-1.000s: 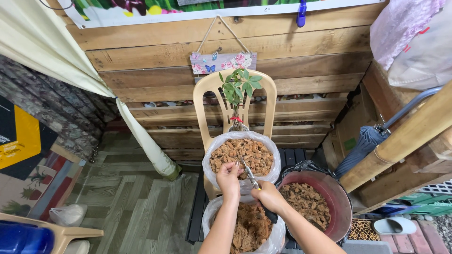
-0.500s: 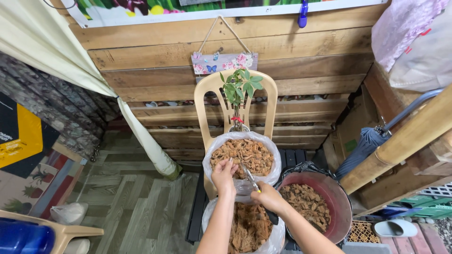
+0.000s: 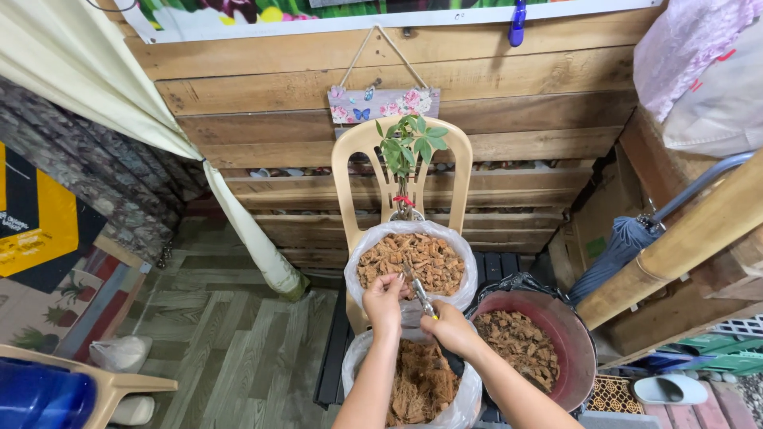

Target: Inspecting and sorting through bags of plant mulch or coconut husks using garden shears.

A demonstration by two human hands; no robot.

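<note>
Item: left hand (image 3: 385, 299) pinched on rim of upper clear bag (image 3: 409, 262), chunky brown husk chips, on beige plastic chair (image 3: 401, 171); right hand (image 3: 449, 327) clamped on metal snips (image 3: 419, 293), tip toward 11 o'clock. Progress, judged: upper bag full, lower bag (image 3: 413, 385) at 6 o'clock fibrous, partly filled; red round tub (image 3: 548, 349) at 4 o'clock half full

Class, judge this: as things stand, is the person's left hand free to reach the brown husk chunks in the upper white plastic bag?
Probably yes: the left hand hovers at the white plastic bag's open near rim, with nothing covering the brown husk chunks.
</note>
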